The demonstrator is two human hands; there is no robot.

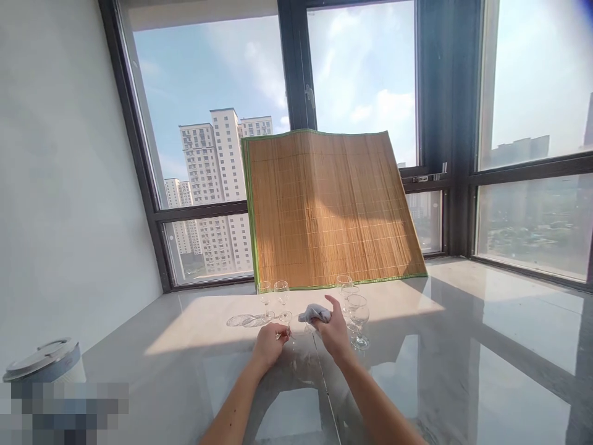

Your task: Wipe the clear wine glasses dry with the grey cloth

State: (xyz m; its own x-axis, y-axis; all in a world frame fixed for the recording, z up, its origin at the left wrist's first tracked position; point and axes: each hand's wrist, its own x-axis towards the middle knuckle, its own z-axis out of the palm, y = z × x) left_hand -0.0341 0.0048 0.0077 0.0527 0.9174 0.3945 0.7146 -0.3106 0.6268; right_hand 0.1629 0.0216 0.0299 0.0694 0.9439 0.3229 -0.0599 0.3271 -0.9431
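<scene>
My left hand (269, 345) is closed, its fingertips pinching a clear glass (290, 332) whose outline is faint against the sill. Bunched in my right hand (334, 334) is a grey-white cloth (315, 313), held toward that glass; the index finger sticks out. Whether the cloth is inside the glass or against its outside, I cannot tell. Beyond my left hand stand two stemmed glasses, one (264, 295) left of the other (281, 294). Right of my right hand are three more upright: a front glass (358, 315), a middle glass (351, 292) and a rear glass (343, 282).
A bamboo mat (333, 210) with green edging leans on the window behind the glasses. A lidded paper cup (46, 361) stands at the left. The glossy sill (417, 346) has a dark seam between my arms. A white wall (65, 173) bounds the left side.
</scene>
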